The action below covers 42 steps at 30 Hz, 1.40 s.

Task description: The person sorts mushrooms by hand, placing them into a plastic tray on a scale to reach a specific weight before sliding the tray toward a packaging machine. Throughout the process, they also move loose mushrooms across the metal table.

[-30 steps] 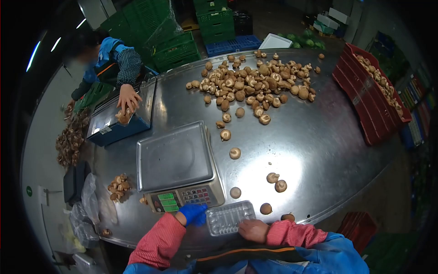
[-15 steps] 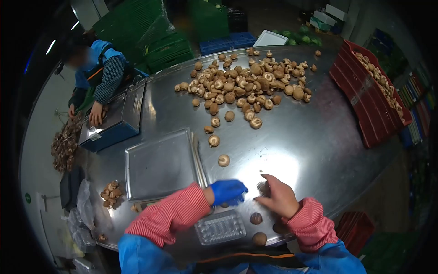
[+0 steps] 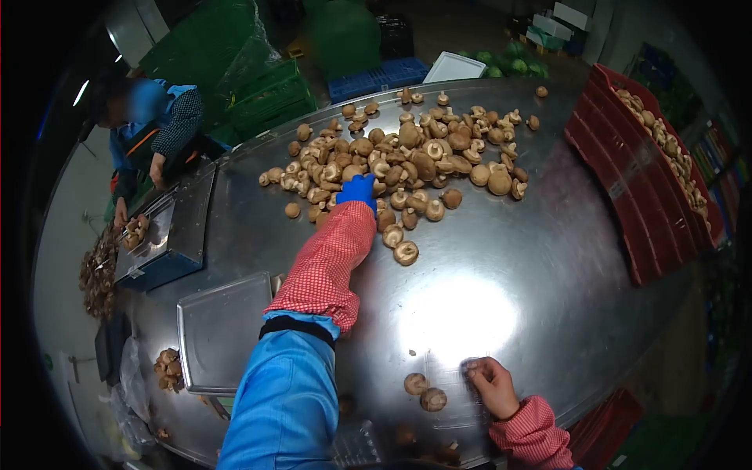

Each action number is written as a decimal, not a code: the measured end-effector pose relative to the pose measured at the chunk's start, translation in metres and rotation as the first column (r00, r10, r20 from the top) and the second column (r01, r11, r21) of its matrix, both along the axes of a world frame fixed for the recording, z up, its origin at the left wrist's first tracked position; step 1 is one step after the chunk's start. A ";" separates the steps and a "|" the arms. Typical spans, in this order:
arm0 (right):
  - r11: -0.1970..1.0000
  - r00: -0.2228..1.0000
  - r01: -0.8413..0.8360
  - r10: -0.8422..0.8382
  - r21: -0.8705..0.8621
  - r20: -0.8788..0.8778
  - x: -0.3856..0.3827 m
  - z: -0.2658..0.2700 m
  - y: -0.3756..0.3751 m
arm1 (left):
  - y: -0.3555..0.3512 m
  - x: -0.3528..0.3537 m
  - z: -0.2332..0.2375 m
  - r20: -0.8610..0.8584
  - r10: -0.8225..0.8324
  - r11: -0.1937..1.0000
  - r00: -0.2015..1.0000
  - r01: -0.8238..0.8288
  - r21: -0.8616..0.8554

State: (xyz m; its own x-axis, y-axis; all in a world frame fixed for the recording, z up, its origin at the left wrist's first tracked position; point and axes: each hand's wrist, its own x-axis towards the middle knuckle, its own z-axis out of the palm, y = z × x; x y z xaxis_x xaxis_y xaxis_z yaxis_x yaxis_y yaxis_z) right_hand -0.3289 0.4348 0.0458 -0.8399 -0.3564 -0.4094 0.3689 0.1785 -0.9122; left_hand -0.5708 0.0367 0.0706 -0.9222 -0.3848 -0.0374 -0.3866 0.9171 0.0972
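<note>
My left hand (image 3: 358,190), in a blue glove with a red checked sleeve, reaches far across the steel table (image 3: 533,258) onto the near edge of a big heap of brown mushrooms (image 3: 407,157); its fingers are hidden, so a grip cannot be made out. My bare right hand (image 3: 489,384) lies near the table's front edge with fingers curled, something dark under the fingertips. Two loose mushrooms (image 3: 423,392) sit just left of it. Another single mushroom (image 3: 406,252) lies beside my left forearm.
A weighing scale's steel pan (image 3: 223,329) stands at the front left with a small mushroom pile (image 3: 166,368) beside it. A red crate (image 3: 642,180) of mushrooms lines the right edge. A co-worker (image 3: 149,117) stands at a blue scale (image 3: 160,243), far left.
My left arm has stretched from the front of the table out to the mushroom heap. My right hand has drawn back toward the front edge. The view has shifted forward; the plastic tray is mostly hidden.
</note>
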 end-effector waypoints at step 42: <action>0.905 0.829 0.275 -0.051 0.325 -0.557 -0.256 -0.039 -0.013 | -0.008 0.194 0.036 -0.032 -0.075 0.925 0.997 0.081 0.371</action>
State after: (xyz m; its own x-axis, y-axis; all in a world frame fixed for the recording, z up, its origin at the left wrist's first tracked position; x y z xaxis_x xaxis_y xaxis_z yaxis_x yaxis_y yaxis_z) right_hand -0.5849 0.4220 0.0063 -0.9935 -0.1064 0.0395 -0.0901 0.5280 -0.8445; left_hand -0.3764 0.0287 0.1068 -0.9504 -0.2733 -0.1483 -0.3109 0.8408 0.4431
